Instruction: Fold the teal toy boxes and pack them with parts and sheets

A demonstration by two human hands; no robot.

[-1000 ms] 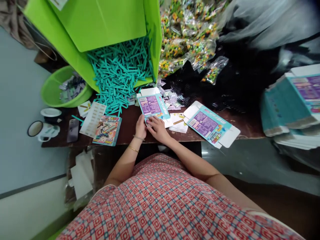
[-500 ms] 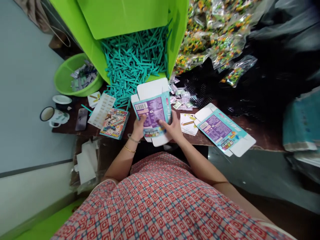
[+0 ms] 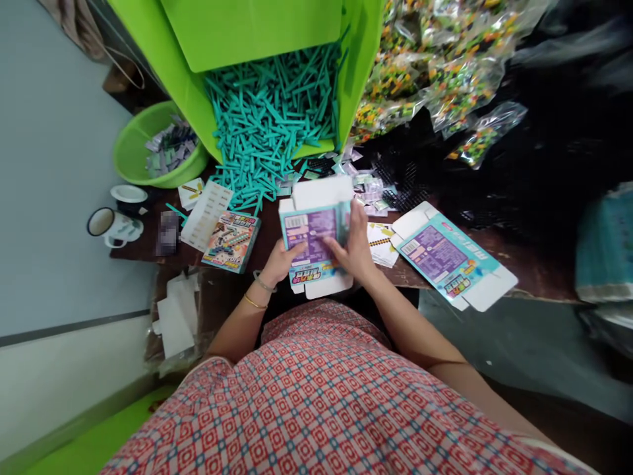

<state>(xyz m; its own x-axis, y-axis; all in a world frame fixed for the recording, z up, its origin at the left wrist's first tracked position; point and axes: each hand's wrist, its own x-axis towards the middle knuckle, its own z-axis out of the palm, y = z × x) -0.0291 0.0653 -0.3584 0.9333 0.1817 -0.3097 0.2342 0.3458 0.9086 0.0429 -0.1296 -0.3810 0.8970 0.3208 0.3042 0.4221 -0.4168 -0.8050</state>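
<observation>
Between my two hands is a teal and purple cardboard box (image 3: 316, 227) with white end flaps sticking out at top and bottom. My left hand (image 3: 281, 261) grips its left edge, thumb on the printed face. My right hand (image 3: 357, 247) wraps the right side, its thumb pressing the purple panel. To the right lies a flattened box of the same print (image 3: 435, 254), overhanging the table edge. White instruction leaflets (image 3: 380, 244) lie between it and my right hand. Left of my hands rests a closed printed box (image 3: 231, 241) beside a sticker sheet (image 3: 206, 214).
A green bin (image 3: 262, 33) spills teal plastic sticks (image 3: 267, 125) onto the table. Small sachets (image 3: 368, 188) lie behind the held box. A green basin (image 3: 131, 148), an enamel mug (image 3: 121, 227) and bags of coloured pieces (image 3: 445, 86) surround the work area. Stacked teal cartons (image 3: 606, 247) stand far right.
The held box has moved slightly right and down in view and stands straighter. My left thumb has slid lower on its face, and my right fingers have straightened along its right side.
</observation>
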